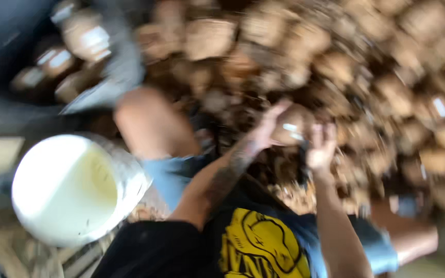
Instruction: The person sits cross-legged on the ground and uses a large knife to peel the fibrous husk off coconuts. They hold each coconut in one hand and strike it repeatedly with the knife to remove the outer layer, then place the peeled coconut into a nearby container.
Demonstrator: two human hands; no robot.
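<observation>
The whole view is motion-blurred. My left hand (266, 126), on a tattooed forearm, cups a brown round husked fruit, like a coconut (290, 126), held up in front of me. My right hand (321, 148) is just right of that fruit, fingers raised against it. A dark narrow object (303, 166) hangs beside the right palm; the blur hides whether the hand grips it. Below are my bare knees, blue shorts and a black shirt with a yellow print.
A large heap of the same brown fruits (387, 87) fills the top and right. A white bucket (73, 188) stands at the lower left. A grey container (119, 72) at the upper left holds several more fruits. Husk scraps (297, 198) lie between my legs.
</observation>
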